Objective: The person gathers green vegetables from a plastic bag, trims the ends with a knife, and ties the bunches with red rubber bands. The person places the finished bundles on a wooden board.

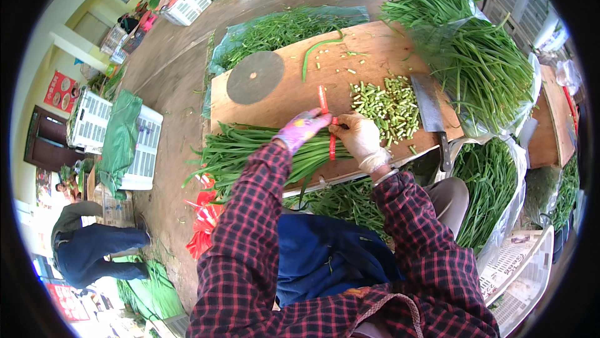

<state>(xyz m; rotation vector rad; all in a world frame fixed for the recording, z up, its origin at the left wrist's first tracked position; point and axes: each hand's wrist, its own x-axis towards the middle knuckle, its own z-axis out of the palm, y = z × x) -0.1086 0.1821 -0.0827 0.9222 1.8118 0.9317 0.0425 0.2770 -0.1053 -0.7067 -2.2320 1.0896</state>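
A bundle of long green leafy stalks [262, 143] lies along the near edge of the wooden board [290, 99]. Around it runs a red tape band [333, 143], with a loose end standing up. My left hand [304, 127], in a pink patterned glove, pinches the tape at the bundle's top. My right hand [360, 138], in a whitish glove, grips the band just beside it. Cut pale-green stem ends [386, 108] are heaped to the right. A cleaver [431, 108] lies past them, its dark handle over the board's edge. A grey round disc [255, 77] rests at the far left.
A large heap of green stalks [487, 66] stands at the right, above another plastic-lined bag of greens [483, 188]. More greens [281, 33] lie beyond the board. Red plastic strips [204, 225] hang at its left. White crates [145, 145] and a bent-over person [98, 244] are further left.
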